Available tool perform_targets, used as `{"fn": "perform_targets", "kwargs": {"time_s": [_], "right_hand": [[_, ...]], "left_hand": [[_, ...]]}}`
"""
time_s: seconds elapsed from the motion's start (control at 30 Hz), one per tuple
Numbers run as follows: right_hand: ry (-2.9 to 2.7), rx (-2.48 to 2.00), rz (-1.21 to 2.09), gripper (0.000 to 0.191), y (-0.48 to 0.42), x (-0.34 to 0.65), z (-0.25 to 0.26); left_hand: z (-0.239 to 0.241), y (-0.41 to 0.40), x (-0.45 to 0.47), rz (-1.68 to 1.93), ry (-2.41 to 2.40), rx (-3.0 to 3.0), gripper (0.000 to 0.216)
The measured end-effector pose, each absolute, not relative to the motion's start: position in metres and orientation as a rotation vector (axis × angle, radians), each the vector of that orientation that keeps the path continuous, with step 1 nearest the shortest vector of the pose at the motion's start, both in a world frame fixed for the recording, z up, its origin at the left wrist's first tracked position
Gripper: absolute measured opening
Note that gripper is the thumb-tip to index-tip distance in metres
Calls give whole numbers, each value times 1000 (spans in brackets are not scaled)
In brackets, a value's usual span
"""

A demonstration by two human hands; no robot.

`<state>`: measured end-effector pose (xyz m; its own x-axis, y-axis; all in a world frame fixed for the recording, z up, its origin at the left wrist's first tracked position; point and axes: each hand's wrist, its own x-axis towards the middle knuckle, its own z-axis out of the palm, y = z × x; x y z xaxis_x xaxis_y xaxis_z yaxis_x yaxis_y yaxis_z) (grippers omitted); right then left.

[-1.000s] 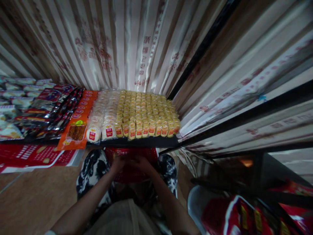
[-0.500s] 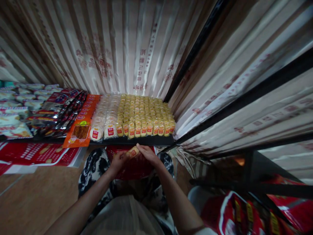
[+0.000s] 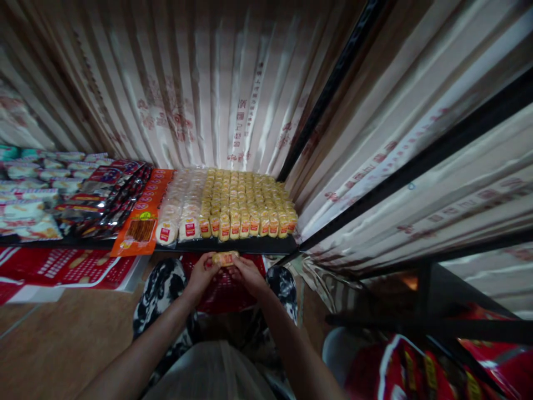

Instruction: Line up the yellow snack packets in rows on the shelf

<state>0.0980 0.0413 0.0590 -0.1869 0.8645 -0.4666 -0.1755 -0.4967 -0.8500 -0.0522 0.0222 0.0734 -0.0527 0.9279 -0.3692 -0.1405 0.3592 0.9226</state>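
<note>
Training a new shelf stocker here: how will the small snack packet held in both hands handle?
Probably light: the snack packet rests between left hand and right hand. Wrapped like the glossy shelf rows, so perhaps slippery; alone it may tip, since those stand packed together.

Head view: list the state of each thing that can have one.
Small yellow wrapped snack pack, held level between both hands.
Left hand, shut on its left end.
Right hand, shut on its right end.
Red plastic basket, open-topped, under the hands.
Black shelf, packed with rows of yellow packs.
</note>
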Motion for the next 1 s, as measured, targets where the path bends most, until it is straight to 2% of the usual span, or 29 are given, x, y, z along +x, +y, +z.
{"fn": "perform_targets", "kwargs": {"time_s": [0.17, 0.27, 0.37, 0.43, 0.73, 1.0], "right_hand": [[-1231, -1595, 1574, 34, 41, 94, 56], [-1417, -1714, 1257, 26, 45, 94, 59], [-1600, -1709, 839, 32, 48, 89, 64], [-1661, -1610, 712, 34, 50, 83, 66], [-1740, -1256, 805, 39, 65, 54, 59], [-1707, -1241, 819, 44, 73, 52, 48]], "left_hand": [[67, 35, -62, 1041, 1460, 1063, 41], [69, 45, -70, 995, 1550, 1299, 43], [79, 55, -75, 936, 1658, 1501, 44], [88, 62, -79, 883, 1723, 1615, 44], [105, 95, -91, 679, 1707, 2046, 42], [89, 105, -85, 811, 1750, 2043, 45]]}}
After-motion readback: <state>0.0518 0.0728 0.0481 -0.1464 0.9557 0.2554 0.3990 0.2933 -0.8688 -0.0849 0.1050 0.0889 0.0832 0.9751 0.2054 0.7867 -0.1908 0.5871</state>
